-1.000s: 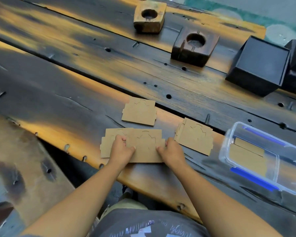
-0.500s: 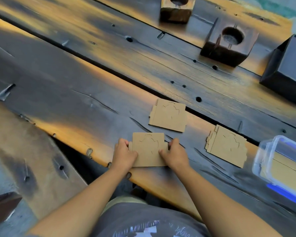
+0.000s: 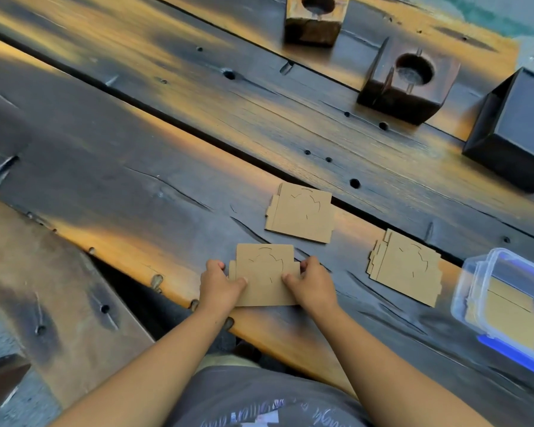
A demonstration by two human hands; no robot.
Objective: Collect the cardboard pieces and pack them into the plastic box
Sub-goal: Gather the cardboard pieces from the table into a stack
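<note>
A stack of brown cardboard pieces [image 3: 264, 274] lies near the table's front edge. My left hand [image 3: 218, 286] grips its left side and my right hand [image 3: 313, 282] grips its right side, thumbs on top. A second cardboard stack [image 3: 301, 212] lies just beyond it. A third cardboard stack [image 3: 406, 266] lies to the right. The clear plastic box [image 3: 475, 272] with blue clips stands at the right edge, partly cut off, with cardboard lying inside it.
The dark wooden plank table [image 3: 167, 167] has cracks and small holes. Two wooden blocks with round holes [image 3: 315, 20] [image 3: 409, 84] stand at the back. A black box [image 3: 518, 131] sits at the back right. A gap and a lower bench [image 3: 59, 303] lie left of me.
Two overlapping cardboard pieces have been pushed together into one aligned stack between my hands. The view has swung left, so the plastic box now sits at the right edge.
</note>
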